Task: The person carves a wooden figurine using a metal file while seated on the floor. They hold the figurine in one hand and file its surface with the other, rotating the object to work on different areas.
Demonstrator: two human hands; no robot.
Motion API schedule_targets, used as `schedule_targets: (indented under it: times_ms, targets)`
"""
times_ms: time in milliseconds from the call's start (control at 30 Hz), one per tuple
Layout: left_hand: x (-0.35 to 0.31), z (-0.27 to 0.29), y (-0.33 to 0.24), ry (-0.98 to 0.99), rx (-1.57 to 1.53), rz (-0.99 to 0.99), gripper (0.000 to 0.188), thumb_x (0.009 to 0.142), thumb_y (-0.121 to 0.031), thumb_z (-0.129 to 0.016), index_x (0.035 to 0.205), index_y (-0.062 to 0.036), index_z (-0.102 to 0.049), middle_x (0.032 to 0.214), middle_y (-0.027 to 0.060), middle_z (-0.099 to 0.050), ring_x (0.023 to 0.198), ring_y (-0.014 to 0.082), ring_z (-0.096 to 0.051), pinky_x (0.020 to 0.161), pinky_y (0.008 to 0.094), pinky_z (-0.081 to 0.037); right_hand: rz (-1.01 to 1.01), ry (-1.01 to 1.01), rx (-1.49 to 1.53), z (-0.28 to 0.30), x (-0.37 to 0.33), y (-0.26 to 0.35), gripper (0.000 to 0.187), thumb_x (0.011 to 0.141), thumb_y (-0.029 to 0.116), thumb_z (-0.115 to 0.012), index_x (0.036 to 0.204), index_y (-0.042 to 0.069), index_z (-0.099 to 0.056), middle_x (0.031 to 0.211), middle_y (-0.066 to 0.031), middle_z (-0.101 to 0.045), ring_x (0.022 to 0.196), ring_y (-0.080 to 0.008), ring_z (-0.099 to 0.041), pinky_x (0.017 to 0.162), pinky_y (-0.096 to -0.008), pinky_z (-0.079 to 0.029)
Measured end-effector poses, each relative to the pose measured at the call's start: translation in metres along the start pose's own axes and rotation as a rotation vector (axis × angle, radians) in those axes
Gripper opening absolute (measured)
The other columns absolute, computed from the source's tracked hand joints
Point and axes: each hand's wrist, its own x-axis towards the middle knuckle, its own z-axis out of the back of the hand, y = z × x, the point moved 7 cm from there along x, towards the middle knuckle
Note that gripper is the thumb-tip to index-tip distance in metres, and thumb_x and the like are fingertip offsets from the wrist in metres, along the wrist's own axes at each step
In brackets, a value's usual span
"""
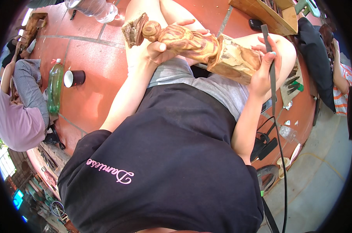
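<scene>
A carved wooden figurine (189, 43) with streaked yellow-brown grain lies across my lap, its round head to the left and its rough block base (236, 58) to the right. My left hand (160, 50) is closed around the figure's upper part, thumb below the head and fingers behind. At the base end, my right hand (267, 64) grips the block's side. A long, flat dark grey strip, like a file (273, 77), also runs through the right hand, upright along the palm; its exact kind is unclear.
On the red tiles at left stand a green plastic bottle (55, 87) and a dark cup (74, 78). A clear bottle (94, 9) lies ahead. A cardboard box (261, 15) and black phone-like object (256, 25) sit far right. A cable (283, 163) hangs beside my right arm. People sit either side.
</scene>
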Motion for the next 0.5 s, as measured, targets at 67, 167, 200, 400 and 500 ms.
schedule_targets:
  times_ms: [67, 167, 200, 400, 500]
  targets:
    - [0.001, 0.004, -0.002, -0.031, 0.082, -0.007, 0.104, 0.063, -0.039, -0.079, 0.145, -0.0098, -0.022, 0.144, 0.0319, -0.024, 0.134, 0.0422, -0.029, 0.109, 0.0516, -0.03, 0.012, 0.02, 0.018, -0.002, 0.005, -0.01, 0.036, 0.101, 0.025, -0.04, 0.12, -0.002, -0.053, 0.106, -0.0154, -0.063, 0.083, -0.0144, -0.061, 0.081, -0.0276, -0.046]
    - [-0.001, 0.004, -0.002, -0.017, 0.054, -0.024, 0.086, 0.064, -0.02, -0.071, 0.14, -0.0078, -0.031, 0.143, 0.0305, -0.028, 0.133, 0.0414, -0.032, 0.109, 0.0499, -0.03, -0.047, 0.041, 0.036, -0.006, 0.003, -0.023, 0.033, 0.101, 0.022, -0.042, 0.121, -0.002, -0.054, 0.106, -0.0141, -0.063, 0.082, -0.0136, -0.06, 0.081, -0.0268, -0.047]
    - [-0.002, 0.004, -0.001, -0.019, 0.042, -0.027, 0.083, 0.064, -0.014, -0.068, 0.139, -0.0062, -0.033, 0.143, 0.0304, -0.029, 0.132, 0.0413, -0.033, 0.11, 0.0487, -0.03, -0.086, 0.045, 0.049, -0.006, 0.001, -0.026, 0.032, 0.101, 0.021, -0.042, 0.12, -0.002, -0.055, 0.106, -0.0139, -0.063, 0.082, -0.0132, -0.06, 0.08, -0.0263, -0.047]
    - [0.002, -0.007, -0.003, 0.088, 0.138, -0.023, 0.081, 0.064, -0.01, -0.065, 0.138, -0.0062, -0.033, 0.142, 0.0289, -0.032, 0.131, 0.0404, -0.037, 0.109, 0.0477, -0.031, -0.205, 0.023, 0.033, -0.006, 0.005, -0.017, 0.028, 0.098, 0.016, -0.048, 0.116, -0.003, -0.057, 0.099, -0.0117, -0.065, 0.082, -0.011, -0.059, 0.077, -0.0244, -0.048]
    - [0.001, -0.007, -0.002, 0.074, 0.128, -0.022, 0.082, 0.064, -0.009, -0.066, 0.139, -0.0058, -0.033, 0.142, 0.029, -0.032, 0.131, 0.0406, -0.037, 0.109, 0.0475, -0.031, -0.313, 0.102, 0.192, -0.021, 0.008, -0.005, 0.024, 0.096, 0.015, -0.052, 0.107, -0.005, -0.061, 0.088, -0.0098, -0.067, 0.076, -0.0101, -0.059, 0.072, -0.0219, -0.048]
